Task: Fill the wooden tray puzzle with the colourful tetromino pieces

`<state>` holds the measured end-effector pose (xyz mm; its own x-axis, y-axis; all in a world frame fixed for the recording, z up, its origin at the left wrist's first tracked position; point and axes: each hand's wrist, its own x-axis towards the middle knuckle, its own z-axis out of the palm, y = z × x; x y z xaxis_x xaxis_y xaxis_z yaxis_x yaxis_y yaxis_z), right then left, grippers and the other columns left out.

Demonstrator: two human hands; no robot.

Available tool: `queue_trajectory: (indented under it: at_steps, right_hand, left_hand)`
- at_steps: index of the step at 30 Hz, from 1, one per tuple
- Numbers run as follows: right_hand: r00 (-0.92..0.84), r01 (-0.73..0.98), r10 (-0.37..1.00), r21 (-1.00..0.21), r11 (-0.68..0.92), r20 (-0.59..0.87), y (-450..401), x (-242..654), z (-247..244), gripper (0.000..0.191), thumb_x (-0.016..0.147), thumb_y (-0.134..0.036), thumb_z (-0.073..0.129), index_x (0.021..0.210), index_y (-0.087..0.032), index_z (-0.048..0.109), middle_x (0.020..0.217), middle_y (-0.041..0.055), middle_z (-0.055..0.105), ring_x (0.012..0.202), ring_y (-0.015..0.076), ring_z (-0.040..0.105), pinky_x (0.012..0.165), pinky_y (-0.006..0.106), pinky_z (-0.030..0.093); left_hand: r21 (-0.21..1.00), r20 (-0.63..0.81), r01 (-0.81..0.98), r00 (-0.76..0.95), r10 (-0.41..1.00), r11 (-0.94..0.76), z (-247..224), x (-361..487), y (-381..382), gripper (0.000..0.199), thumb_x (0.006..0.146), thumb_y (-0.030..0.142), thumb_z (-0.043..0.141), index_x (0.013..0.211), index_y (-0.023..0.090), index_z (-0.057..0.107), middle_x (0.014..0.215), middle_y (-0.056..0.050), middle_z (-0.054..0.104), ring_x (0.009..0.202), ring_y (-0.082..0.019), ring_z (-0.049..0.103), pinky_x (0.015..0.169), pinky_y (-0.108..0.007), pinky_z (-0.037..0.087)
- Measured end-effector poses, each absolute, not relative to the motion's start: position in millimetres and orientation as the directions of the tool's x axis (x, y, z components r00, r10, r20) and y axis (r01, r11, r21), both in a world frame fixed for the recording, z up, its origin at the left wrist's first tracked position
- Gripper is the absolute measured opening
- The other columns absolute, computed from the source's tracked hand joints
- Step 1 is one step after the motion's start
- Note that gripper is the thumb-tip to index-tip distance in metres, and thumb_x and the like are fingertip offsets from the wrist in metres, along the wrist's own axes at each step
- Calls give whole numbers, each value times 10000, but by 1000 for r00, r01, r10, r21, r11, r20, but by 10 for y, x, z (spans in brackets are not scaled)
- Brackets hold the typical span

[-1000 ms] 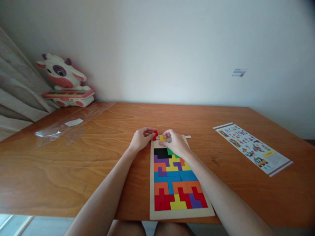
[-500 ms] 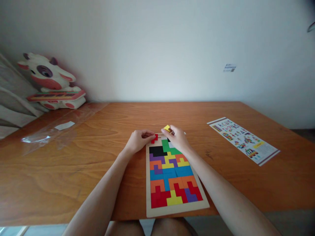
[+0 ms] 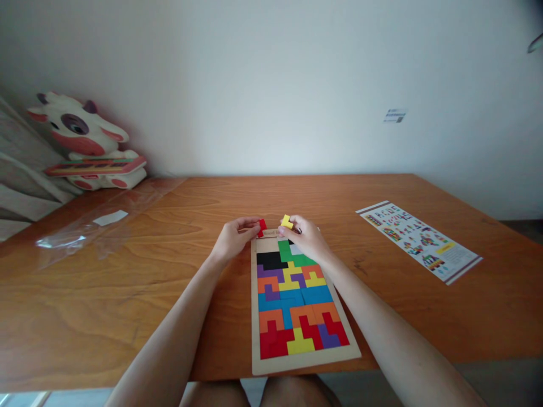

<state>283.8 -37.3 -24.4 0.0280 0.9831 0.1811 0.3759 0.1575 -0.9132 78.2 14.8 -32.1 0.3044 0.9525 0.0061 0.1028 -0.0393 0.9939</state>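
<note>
A wooden puzzle board [image 3: 255,316] lies on the table, filled with blue, orange, red, purple, yellow, green and black pieces; bare wood shows at its far left corner. At that corner my left hand [image 3: 233,238] is closed on a red piece [image 3: 262,225]. My right hand [image 3: 307,237], over the far right part of the board, pinches a yellow piece [image 3: 287,221] between thumb and fingers. The green piece [image 3: 288,254] lies just below my right hand, partly covered by it.
On the wooden table [image 3: 178,215], a printed pattern sheet [image 3: 418,240] lies at the right. Clear plastic wrapping [image 3: 76,237] with a white label [image 3: 110,217] is at the left, near a cow-shaped toy keyboard [image 3: 95,147]. A wall rises behind.
My left hand has lifted the red piece off the board's far left corner, baring the wood there. The yellow piece has turned slightly in my right hand.
</note>
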Motion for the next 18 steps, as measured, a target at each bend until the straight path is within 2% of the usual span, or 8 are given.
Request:
queue_trajectory:
  at_steps: [5,9,12,15,18]
  right_hand:
    - [-46,521,981,-833,186,190,-394,2853,-223,332,924,-442,507,859,-163,675,817,63,714,589,137,570,541,260,382]
    - [-89,447,979,-871,203,182,-382,2876,-247,253,883,-384,603,1021,-179,661,908,64,733,703,157,640,628,266,444]
    - [-129,396,975,-892,218,180,-387,2885,-242,247,893,-357,599,1072,-192,639,913,53,735,767,161,661,691,275,467]
    - [-179,505,970,-831,235,166,-408,2893,-214,281,956,-389,484,928,-192,683,856,54,724,669,150,615,626,281,443]
    - [-180,594,965,-761,261,190,-424,2893,-204,267,953,-351,498,899,-192,706,902,73,715,743,166,621,671,299,453]
  left_hand:
    - [997,1,68,356,934,-27,-309,774,142,518,667,426,801,1071,127,678,1095,-115,710,1014,-229,665,979,-394,488]
    - [1000,-17,31,351,936,7,-292,774,144,499,634,398,823,1036,136,686,1098,-109,712,1014,-229,666,973,-391,493]
    - [999,-53,13,350,935,52,-279,766,138,492,614,372,840,1024,146,688,1093,-107,713,979,-220,676,934,-375,516]
    - [989,-147,22,377,915,149,-262,751,122,480,593,355,859,994,149,693,1012,-95,735,894,-199,692,869,-347,543]
    - [976,-216,112,373,902,187,-240,726,113,442,573,367,867,921,145,711,889,-79,751,803,-189,698,784,-314,556]
